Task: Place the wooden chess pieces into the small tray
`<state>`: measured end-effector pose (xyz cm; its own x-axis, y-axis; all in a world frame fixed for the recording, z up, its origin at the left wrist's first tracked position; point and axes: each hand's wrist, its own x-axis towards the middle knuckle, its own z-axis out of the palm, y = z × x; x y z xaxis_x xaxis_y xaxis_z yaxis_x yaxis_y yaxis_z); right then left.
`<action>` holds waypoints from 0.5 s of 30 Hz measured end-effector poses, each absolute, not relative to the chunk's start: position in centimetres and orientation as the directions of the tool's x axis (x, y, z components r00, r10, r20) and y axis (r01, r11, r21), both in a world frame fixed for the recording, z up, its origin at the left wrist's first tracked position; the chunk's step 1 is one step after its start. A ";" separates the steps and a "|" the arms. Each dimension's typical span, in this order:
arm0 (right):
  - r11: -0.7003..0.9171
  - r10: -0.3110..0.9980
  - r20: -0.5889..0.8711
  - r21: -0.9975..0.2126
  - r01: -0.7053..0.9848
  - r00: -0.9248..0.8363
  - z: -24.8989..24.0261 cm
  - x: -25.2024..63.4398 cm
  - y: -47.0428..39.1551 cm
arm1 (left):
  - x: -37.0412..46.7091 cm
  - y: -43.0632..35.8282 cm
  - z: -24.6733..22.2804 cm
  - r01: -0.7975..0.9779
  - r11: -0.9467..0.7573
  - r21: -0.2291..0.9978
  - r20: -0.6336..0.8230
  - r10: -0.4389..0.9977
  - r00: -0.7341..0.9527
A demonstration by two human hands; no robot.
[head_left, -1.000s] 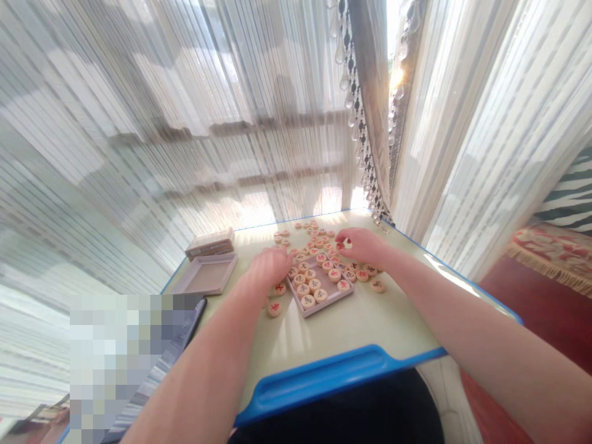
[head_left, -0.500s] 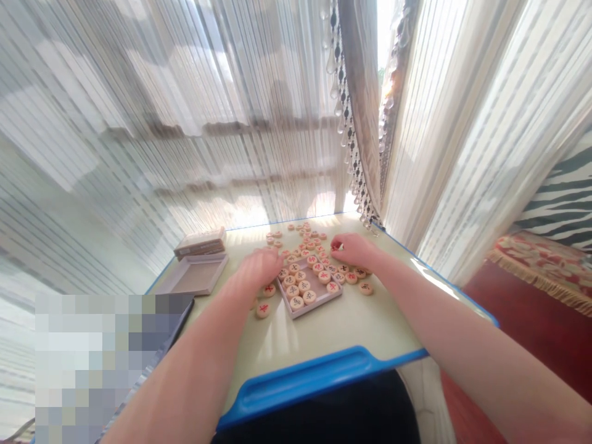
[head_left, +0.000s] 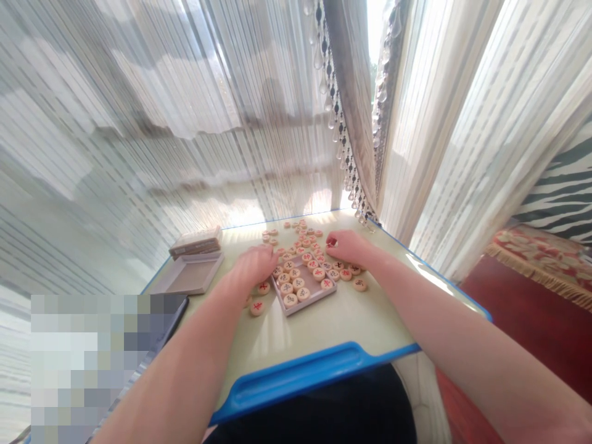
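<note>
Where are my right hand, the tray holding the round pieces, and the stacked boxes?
Right hand (head_left: 350, 246): head view, back of the hand.
Tray (head_left: 312, 300) holding the round pieces (head_left: 303, 294): head view, near wall; a piece's top.
Stacked boxes (head_left: 197, 248): head view, near side.

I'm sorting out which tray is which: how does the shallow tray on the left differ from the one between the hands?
The left tray shows a bare inside; the middle tray holds round lettered pieces. The left tray sits beside a flat stack, while the middle tray has loose pieces around it. Both are pale, shallow and open-topped.
</note>
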<state>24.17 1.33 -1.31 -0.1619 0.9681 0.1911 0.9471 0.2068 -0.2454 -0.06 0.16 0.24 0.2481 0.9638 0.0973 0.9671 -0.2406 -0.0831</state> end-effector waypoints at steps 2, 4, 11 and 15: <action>0.201 0.968 0.199 -0.250 0.947 -0.153 -1.3 24.1 1.4 | 0.0 0.1 0.3 0.969 -0.233 -0.084 0.093 0.966 0.241; 0.189 0.967 0.214 -0.260 0.947 -0.134 -1.3 24.1 1.4 | -0.1 0.2 0.3 0.968 -0.234 -0.090 0.095 0.966 0.242; 0.090 0.970 0.242 -0.297 0.951 -0.016 -0.8 24.3 1.3 | -0.2 0.4 0.3 0.967 -0.231 -0.103 0.102 0.965 0.242; 0.068 0.972 0.234 -0.310 0.948 0.006 -1.0 24.5 1.6 | -0.2 0.3 0.4 0.972 -0.211 -0.104 0.112 0.969 0.223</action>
<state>24.53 1.57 -0.96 0.0063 0.9723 0.2337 0.9483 0.0683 -0.3100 -0.20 0.34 0.42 0.2225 0.9685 0.1116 0.9719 -0.2113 -0.1040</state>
